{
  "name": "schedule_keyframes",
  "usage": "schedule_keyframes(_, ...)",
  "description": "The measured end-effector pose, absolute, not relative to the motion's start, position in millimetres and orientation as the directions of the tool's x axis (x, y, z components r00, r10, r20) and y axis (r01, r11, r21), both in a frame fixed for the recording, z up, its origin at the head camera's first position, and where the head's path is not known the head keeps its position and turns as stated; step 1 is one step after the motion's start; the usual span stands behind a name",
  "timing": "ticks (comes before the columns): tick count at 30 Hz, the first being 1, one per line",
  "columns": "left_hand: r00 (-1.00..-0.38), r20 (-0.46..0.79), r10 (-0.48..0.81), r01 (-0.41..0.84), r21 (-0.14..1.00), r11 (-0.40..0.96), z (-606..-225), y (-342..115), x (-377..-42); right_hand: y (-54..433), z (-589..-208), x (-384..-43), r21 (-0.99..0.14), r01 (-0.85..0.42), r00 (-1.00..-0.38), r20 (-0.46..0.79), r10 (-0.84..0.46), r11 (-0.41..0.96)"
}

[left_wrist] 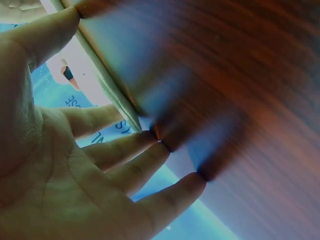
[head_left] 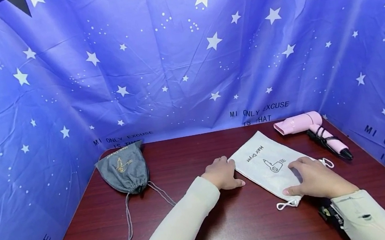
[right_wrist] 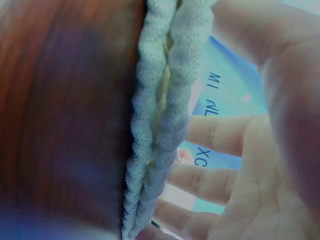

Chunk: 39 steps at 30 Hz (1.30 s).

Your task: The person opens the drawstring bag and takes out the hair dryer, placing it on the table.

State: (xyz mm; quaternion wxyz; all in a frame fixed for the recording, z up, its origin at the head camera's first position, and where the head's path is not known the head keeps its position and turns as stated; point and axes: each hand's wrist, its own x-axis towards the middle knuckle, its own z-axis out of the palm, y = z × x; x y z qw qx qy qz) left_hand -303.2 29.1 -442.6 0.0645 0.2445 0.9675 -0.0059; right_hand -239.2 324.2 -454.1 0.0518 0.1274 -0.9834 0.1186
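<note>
A white drawstring pouch (head_left: 262, 167) lies flat on the table, printed with "Hair Dryer" and a dryer drawing. My left hand (head_left: 221, 174) is at its far-left corner; in the left wrist view the fingers (left_wrist: 131, 155) are spread and nearly straight, their tips down on the wood by the pouch's edge. Across the mouth end lies my right hand (head_left: 315, 179), fingers on the cloth and thumb near the front edge. The right wrist view shows the gathered mouth (right_wrist: 172, 115) close up, its two layers slightly apart, beside the loosely bent fingers (right_wrist: 205, 182).
A pink hair dryer (head_left: 300, 123), its black cord wrapped round the handle, lies at the back right. On the left sits a grey drawstring pouch (head_left: 131, 172) with long cords (head_left: 128, 217). Blue star-printed cloth (head_left: 166, 58) walls the dark red table (head_left: 189, 153) on three sides.
</note>
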Motion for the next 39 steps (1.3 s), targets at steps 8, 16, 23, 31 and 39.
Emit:
schedule_keyframes(8,-0.869,-0.141,0.474,0.473,0.042,0.88,-441.6,28.2,-304.9,330.1,-453.0,-239.7,-0.221,-0.259,-0.964,0.127,-0.236,0.94)
schedule_keyframes(16,-0.872,-0.142,0.469,0.468,0.044,0.883,-439.7,27.4,-303.8,337.7,-453.2,-240.1,-0.228,-0.256,-0.964,0.137,-0.23,0.939)
schedule_keyframes(23,-0.871,-0.143,0.471,0.468,0.053,0.882,-439.6,27.4,-304.0,342.7,-454.2,-240.8,-0.226,-0.262,-0.962,0.142,-0.234,0.938)
schedule_keyframes(31,-0.871,-0.145,0.469,0.466,0.056,0.883,-440.2,29.2,-305.1,350.5,-452.4,-241.1,-0.238,-0.273,-0.958,0.156,-0.241,0.932)
schedule_keyframes(39,-0.874,-0.182,0.451,0.452,0.038,0.891,-447.7,32.2,-310.7,356.8,-457.0,-242.1,-0.228,-0.269,-0.958,0.168,-0.234,0.936)
